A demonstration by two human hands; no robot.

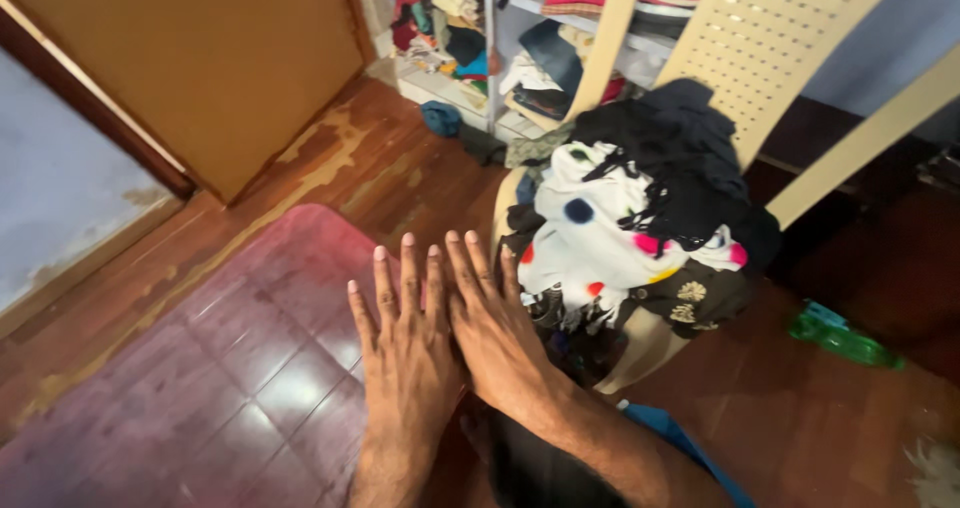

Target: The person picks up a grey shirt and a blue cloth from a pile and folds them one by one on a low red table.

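I looked down on a dark red tiled floor that filled most of the view, with a brown wooden door leaning at the upper left. Behind it stood open shelves stuffed with folded clothes. To the right was a cream plastic chair, its seat heaped with a pile of clothes, black garments on top of a white one with coloured dots. My 2 hands were held flat and empty, fingers spread, side by side and overlapping at the edge: the left hand over the floor, the right hand just beside the pile. A green plastic bottle lay on the floor at the far right.
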